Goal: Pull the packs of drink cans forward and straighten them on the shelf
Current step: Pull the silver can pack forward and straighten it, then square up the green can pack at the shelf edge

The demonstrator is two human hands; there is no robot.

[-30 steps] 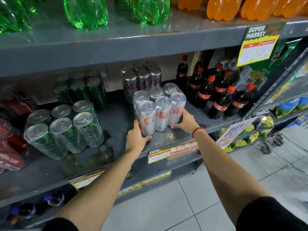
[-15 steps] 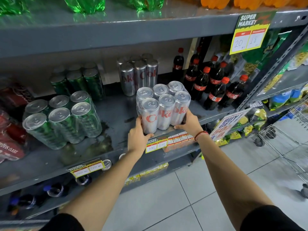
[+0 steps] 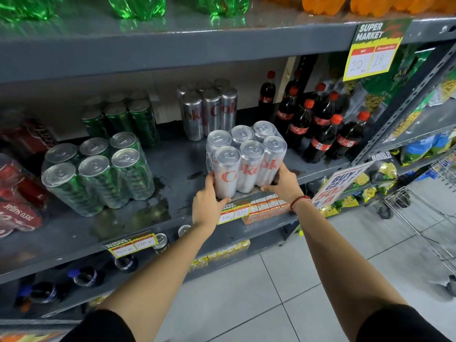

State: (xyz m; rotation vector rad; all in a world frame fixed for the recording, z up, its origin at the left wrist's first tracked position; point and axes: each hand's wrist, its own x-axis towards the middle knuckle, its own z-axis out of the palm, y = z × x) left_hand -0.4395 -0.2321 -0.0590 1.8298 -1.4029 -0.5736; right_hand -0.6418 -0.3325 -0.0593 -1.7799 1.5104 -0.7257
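Observation:
A shrink-wrapped pack of silver cola cans (image 3: 246, 159) stands at the front edge of the grey shelf (image 3: 172, 213). My left hand (image 3: 208, 203) grips its lower left corner and my right hand (image 3: 283, 181) holds its lower right side. A second silver pack (image 3: 209, 112) stands further back against the rear wall. To the left, a green can pack (image 3: 96, 174) sits near the front, slightly turned, with another green pack (image 3: 121, 117) behind it. Red can packs (image 3: 17, 183) lie at the far left.
Small cola bottles with red caps (image 3: 318, 124) stand right of the silver pack. Price tags (image 3: 233, 213) hang on the shelf lip. Green and orange bottles fill the shelf above. A wire shopping trolley (image 3: 424, 218) stands on the tiled floor at right.
Both hands have slid the silver pack forward to the shelf's front edge and turned it slightly. The camera has shifted a little.

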